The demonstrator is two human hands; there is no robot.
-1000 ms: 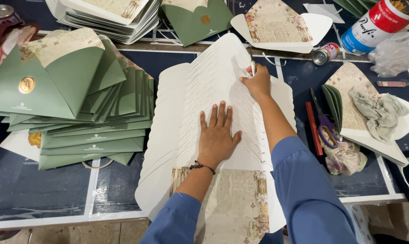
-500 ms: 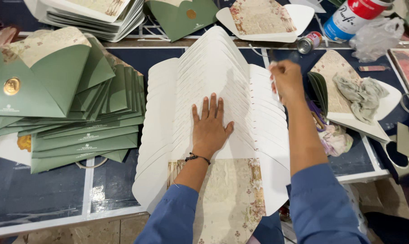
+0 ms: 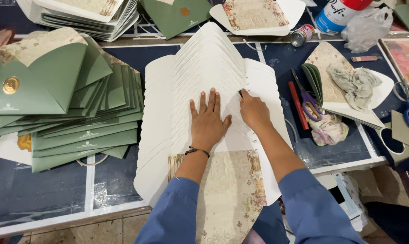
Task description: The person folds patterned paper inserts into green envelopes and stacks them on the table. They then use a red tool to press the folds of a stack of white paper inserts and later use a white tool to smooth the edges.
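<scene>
A long fanned row of white unfolded envelope blanks (image 3: 204,68) runs up the middle of the dark table, and the nearest one shows a floral patterned lining (image 3: 227,194). My left hand (image 3: 208,121) lies flat on the row with fingers spread, a dark band around its wrist. Beside it, my right hand (image 3: 253,111) presses down on the right edge of the blanks, fingers curled. I cannot tell if it holds anything small.
Finished green envelopes (image 3: 69,104) with gold seals are fanned at the left. At the right lie purple-handled scissors (image 3: 307,97), a red stick (image 3: 297,104), crumpled rags (image 3: 356,81), a small can (image 3: 302,35) and a glue bottle (image 3: 338,13). More stacked blanks (image 3: 82,16) sit at the back left.
My right hand has drawn back from the far right side of the row to a spot next to my left hand. My left hand stays flat on the blanks.
</scene>
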